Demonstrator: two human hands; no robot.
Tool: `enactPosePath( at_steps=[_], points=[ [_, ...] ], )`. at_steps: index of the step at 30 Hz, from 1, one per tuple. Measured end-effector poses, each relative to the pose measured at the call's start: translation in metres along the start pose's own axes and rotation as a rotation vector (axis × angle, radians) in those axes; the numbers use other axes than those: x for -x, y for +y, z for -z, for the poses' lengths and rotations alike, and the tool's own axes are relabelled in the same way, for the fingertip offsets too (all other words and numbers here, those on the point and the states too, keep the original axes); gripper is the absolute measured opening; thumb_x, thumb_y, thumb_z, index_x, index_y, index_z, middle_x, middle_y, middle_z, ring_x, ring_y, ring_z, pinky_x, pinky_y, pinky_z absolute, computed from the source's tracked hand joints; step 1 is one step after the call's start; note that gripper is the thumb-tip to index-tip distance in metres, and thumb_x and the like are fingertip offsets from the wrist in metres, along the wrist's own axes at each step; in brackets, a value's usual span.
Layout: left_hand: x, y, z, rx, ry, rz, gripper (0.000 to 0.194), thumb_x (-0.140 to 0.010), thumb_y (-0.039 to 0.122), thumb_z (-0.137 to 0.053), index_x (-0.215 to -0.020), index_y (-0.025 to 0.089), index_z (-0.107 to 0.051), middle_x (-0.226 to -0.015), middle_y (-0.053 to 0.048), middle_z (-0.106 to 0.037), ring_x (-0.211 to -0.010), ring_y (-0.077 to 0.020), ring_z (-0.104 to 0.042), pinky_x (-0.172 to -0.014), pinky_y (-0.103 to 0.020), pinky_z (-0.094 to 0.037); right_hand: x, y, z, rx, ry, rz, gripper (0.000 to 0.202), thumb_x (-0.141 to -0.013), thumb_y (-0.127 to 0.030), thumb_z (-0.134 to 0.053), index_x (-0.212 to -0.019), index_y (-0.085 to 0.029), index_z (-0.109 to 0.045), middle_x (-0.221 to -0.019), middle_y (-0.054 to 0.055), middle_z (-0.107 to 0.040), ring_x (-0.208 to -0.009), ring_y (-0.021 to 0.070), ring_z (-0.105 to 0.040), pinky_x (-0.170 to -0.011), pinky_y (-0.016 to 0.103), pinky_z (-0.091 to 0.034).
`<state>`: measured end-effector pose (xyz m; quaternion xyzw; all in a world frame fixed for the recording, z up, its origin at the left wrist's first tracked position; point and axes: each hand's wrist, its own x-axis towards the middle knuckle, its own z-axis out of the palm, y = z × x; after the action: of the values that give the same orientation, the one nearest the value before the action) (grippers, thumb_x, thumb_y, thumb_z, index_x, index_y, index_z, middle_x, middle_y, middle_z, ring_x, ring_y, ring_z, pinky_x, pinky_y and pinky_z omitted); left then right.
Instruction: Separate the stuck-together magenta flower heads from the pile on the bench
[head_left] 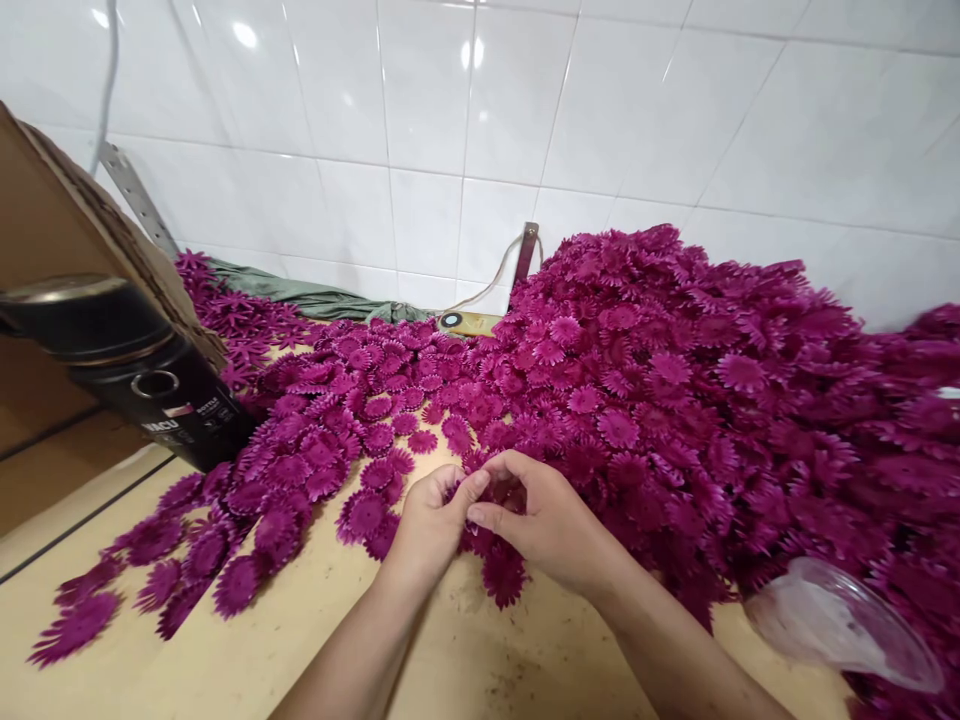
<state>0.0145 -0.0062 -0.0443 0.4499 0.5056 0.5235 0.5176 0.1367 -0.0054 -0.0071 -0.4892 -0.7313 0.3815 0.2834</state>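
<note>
My left hand [429, 520] and my right hand [551, 515] meet over the front middle of the table, fingertips touching. Between them is a magenta artificial flower piece [472, 538], mostly hidden by the fingers. The left thumb and curled fingers close on it, and the right thumb and forefinger pinch at the same spot. Just below the right fingers, another toothed round flower piece [504, 574] shows against the table; whether it is held or lies there I cannot make out. To the left of my left hand are several loose flower pieces [367, 514].
A tall heap of magenta flower pieces [660, 400] rises on the right against the tiled wall [630, 110]. A clear plastic bowl [844, 620] stands front right. At left are a black vacuum bottle [150, 370] and a cardboard box [60, 230]. A yellowish phone-like object [476, 324] lies behind.
</note>
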Motion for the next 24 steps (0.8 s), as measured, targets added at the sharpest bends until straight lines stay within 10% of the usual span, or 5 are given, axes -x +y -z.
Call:
enactPosePath(
  at_steps=[7, 15, 18, 24],
  points=[
    [0.005, 0.004, -0.003, 0.025, -0.086, -0.055, 0.033, -0.063, 0.046, -0.060, -0.056, 0.017, -0.048, -0.051, 0.007, -0.039, -0.049, -0.0076, -0.032, -0.049, -0.020, -0.029, -0.005, 0.003, -0.001, 0.149, 0.279, 0.102, 0.014, -0.076, -0.011, -0.046, -0.078, -0.019, -0.058, -0.075, 0.002, -0.064, -0.071, 0.0156, -0.059, -0.068, 0.028, -0.044],
    [0.005, 0.002, -0.003, -0.028, -0.002, -0.070, 0.032, -0.064, 0.041, -0.059, -0.051, 0.019, -0.041, -0.048, 0.007, -0.037, -0.048, -0.0082, -0.033, -0.048, -0.021, -0.029, -0.021, 0.034, 0.050, 0.478, 0.759, 0.117, 0.026, -0.075, -0.020, -0.044, -0.096, -0.013, -0.058, -0.099, 0.016, -0.060, -0.096, 0.0272, -0.054, -0.085, 0.044, -0.040],
    [0.004, 0.001, -0.003, -0.040, -0.004, -0.053, 0.038, -0.063, 0.047, -0.058, -0.048, 0.020, -0.036, -0.044, 0.008, -0.034, -0.044, -0.0075, -0.029, -0.045, -0.021, -0.027, -0.013, 0.024, 0.046, 0.463, 0.603, 0.219, 0.029, -0.075, -0.027, -0.050, -0.099, -0.014, -0.059, -0.108, 0.015, -0.058, -0.105, 0.0276, -0.048, -0.091, 0.045, -0.036],
    [0.002, 0.001, -0.003, -0.007, -0.044, -0.001, 0.045, -0.061, 0.060, -0.055, -0.049, 0.019, -0.040, -0.046, 0.007, -0.034, -0.046, -0.0076, -0.031, -0.045, -0.021, -0.028, -0.003, 0.002, 0.008, 0.008, -0.022, 0.015, 0.007, -0.074, -0.021, -0.052, -0.072, -0.018, -0.058, -0.069, 0.001, -0.062, -0.063, 0.0134, -0.054, -0.062, 0.027, -0.044]
  ],
)
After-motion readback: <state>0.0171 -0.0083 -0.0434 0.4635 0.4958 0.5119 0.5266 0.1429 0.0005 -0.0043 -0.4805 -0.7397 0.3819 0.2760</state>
